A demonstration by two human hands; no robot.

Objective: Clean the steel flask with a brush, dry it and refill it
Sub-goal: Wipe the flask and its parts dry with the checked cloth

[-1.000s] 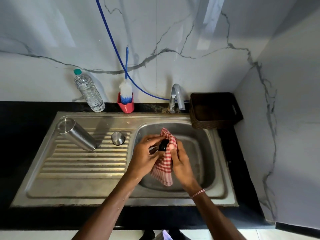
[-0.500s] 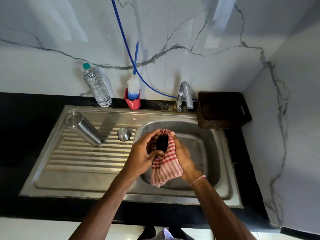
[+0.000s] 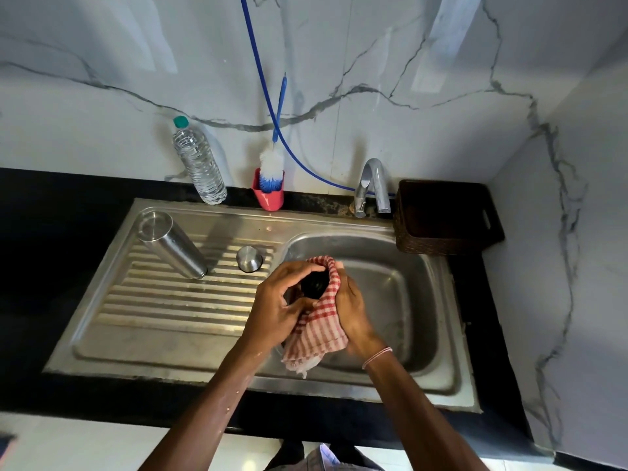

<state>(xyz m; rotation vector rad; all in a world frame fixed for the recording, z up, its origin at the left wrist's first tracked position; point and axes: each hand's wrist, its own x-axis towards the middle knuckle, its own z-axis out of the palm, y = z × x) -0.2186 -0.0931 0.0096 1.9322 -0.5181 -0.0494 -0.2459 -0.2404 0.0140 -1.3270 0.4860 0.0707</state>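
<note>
The steel flask (image 3: 171, 244) stands upside down on the ribbed drainboard at the left, and a small steel cup lid (image 3: 249, 259) rests beside it. Over the sink basin, my left hand (image 3: 277, 305) grips a black inner lid (image 3: 314, 285), which is partly wrapped in a red-and-white checked cloth (image 3: 317, 334). My right hand (image 3: 353, 312) presses that cloth around the lid from the right. The bottle brush (image 3: 272, 168) stands bristles-down in a red holder (image 3: 268, 197) against the wall.
A plastic water bottle (image 3: 198, 161) stands at the back left by the wall. The tap (image 3: 372, 186) rises behind the basin (image 3: 407, 300), with a blue hose (image 3: 261, 83) running to it. A dark woven basket (image 3: 445, 217) sits at the back right corner.
The cloth has been drawn further round the black lid, and both hands have turned slightly on it. The camera has shifted, so everything sits lower and more to the right in view.
</note>
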